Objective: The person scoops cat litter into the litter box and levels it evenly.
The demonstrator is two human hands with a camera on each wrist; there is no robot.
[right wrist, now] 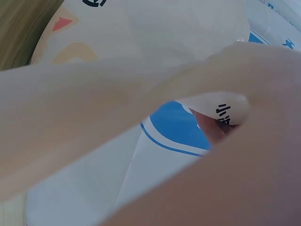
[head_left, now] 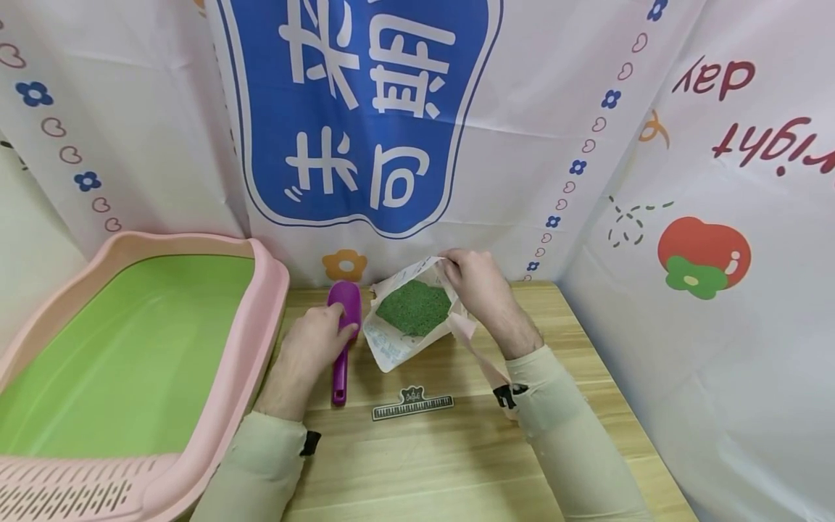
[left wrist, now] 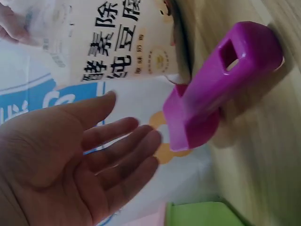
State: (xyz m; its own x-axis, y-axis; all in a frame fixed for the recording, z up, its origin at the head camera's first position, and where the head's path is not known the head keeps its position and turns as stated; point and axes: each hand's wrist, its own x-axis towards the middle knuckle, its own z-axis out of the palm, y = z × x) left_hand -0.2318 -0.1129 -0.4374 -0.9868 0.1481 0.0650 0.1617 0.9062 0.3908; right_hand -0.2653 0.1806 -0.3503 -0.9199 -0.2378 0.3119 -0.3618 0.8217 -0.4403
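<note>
A white printed bag (head_left: 398,348) stands with its mouth spread, showing green granules (head_left: 415,307) inside. My right hand (head_left: 479,286) pinches the upper right rim of the bag; in the right wrist view, blurred shapes cover much of that grip. Left of the bag a purple scoop (head_left: 339,377) lies on the table, its handle toward me. Above the scoop hovers my left hand (head_left: 314,337), fingers loosely extended. The left wrist view shows that hand (left wrist: 75,165) apart from the scoop (left wrist: 211,89), holding nothing.
A pink litter box (head_left: 270,290) with a green inside (head_left: 143,348) fills the left side. A black piano-keyboard clip (head_left: 412,406) lies on the wooden table (head_left: 398,478) in front of the bag. Printed cloth (head_left: 522,109) hangs behind and to the right.
</note>
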